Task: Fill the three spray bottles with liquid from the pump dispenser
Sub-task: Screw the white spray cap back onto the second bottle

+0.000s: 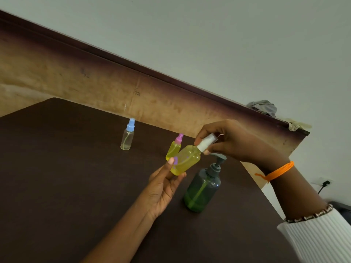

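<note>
My left hand (163, 184) holds a spray bottle (187, 160) full of yellow liquid by its base, tilted above the dark table (66, 177). My right hand (235, 141) pinches that bottle's white spray cap (206, 142). Just behind stands a pink-capped spray bottle (173, 149), also yellow inside. Farther left a blue-capped spray bottle (128, 135) stands upright, clear with only a trace of liquid at the bottom. The dark green pump dispenser (202, 188) stands on the table under my right wrist, partly filled with green liquid.
A brown wooden board (95, 78) rises along the table's far edge against a pale wall. Grey cloth (263, 108) lies on top of the board at the right. A wall socket with a black plug (324, 184) is at the right.
</note>
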`<state>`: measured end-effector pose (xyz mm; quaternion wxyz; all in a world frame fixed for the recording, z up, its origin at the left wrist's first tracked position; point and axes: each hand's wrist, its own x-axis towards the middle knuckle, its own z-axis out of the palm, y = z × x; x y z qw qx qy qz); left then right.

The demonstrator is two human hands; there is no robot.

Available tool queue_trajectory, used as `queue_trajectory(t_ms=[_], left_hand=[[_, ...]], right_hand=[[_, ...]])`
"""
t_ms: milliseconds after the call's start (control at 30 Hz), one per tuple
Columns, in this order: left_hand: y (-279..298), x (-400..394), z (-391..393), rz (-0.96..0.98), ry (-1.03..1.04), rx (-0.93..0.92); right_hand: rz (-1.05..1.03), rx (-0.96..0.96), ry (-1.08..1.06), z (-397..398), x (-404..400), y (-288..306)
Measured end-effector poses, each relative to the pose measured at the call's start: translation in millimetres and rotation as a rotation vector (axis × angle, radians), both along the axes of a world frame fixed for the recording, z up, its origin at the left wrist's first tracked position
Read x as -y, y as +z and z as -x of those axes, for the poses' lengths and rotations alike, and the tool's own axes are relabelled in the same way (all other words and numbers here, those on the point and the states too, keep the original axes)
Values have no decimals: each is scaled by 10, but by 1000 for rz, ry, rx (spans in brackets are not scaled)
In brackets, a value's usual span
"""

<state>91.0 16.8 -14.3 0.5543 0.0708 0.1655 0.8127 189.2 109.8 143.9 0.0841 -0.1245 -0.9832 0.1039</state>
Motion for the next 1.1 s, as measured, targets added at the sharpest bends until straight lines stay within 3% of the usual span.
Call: queue_trajectory(t_ms=[267,533,767,867,1000,1100], left_hand=[[46,10,-29,-19,-15,-35],[19,17,-20,15,-79,6],[-15,23,-18,-25,-51,-26],[-54,0,-5,-65,-28,-97],[-62,-21,-30,-81,-18,-154],[-36,-13,-23,-46,-45,-142]], right_hand=[[290,-89,-122,31,-38,-40],[-29,54,-37,156,22,105],[27,56,-52,150,26,88],[114,90,-134,131,30,66],[54,66,-311,128,2,-60],[151,81,-277,76,-18,-7]])
